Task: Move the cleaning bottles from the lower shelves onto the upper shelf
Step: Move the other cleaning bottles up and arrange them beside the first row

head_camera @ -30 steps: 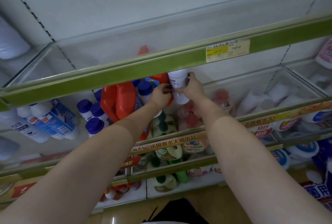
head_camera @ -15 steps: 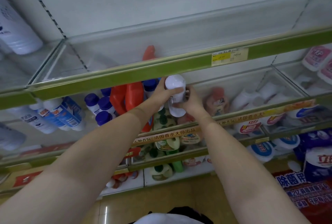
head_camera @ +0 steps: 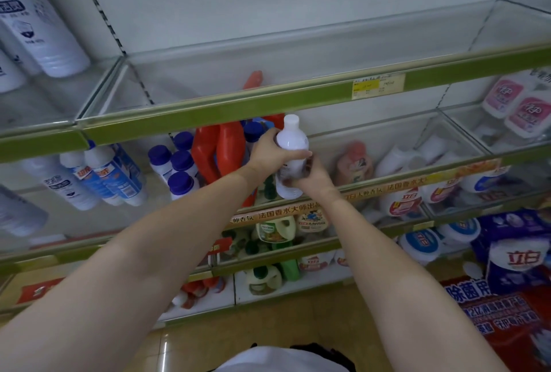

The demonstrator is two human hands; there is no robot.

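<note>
While both forearms reach up from the bottom of the frame toward its centre, the left hand (head_camera: 269, 153) wraps its fingers over the shoulder of a white bottle (head_camera: 290, 157), and the right hand (head_camera: 310, 176) cups the lower body from the right with its fingers curled round it, so each grip is closed on the same bottle. The bottle sits at the centre of the frame, just below the green front edge of the upper shelf (head_camera: 208, 116) and in front of the second shelf (head_camera: 417, 184). Its long axis runs nearly upright, with the white cap pointing up toward the green edge and the base pointing down. Any print on the bottle is too blurred to read. A yellow price tag (head_camera: 378, 86) on the upper shelf's edge carries writing too small to make out. The strip on the second shelf reads 法国香水大师出品. At lower right of the frame, a blue pack (head_camera: 521, 255) shows 立白. Left of the hands stand red jugs (head_camera: 219, 151) and blue-capped bottles (head_camera: 179, 163).
</note>
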